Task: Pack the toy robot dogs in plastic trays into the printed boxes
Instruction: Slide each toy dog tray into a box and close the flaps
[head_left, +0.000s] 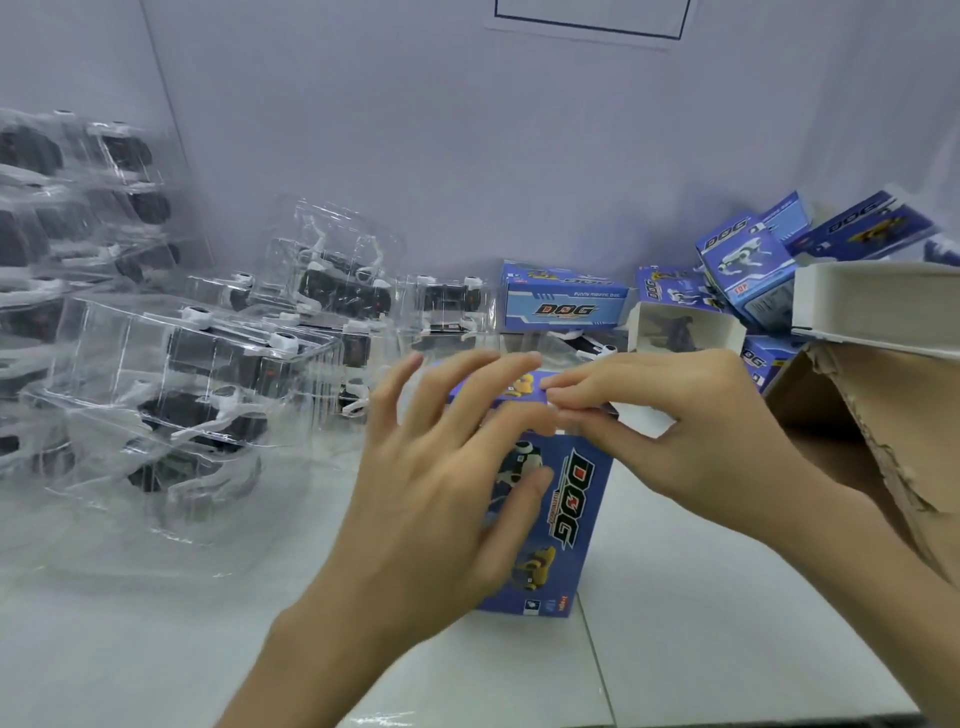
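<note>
- At the middle of the white tabletop, a blue printed box marked DOG stands upright
- Left hand: grip open, fingers spread over the box's top, thumb touching its front
- Right hand: grip pinching the printed box's top flap
- To its left, clear plastic trays holding black-and-white toy robot dogs lie piled
- Behind, to the right, other blue boxes near a torn cardboard carton

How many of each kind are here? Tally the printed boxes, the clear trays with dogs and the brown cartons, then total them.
Printed boxes: at least 7, counting the held box
Clear trays with dogs: at least 8; the pile overlaps too much for an exact count
Brown carton: 1
Total: at least 16
</note>
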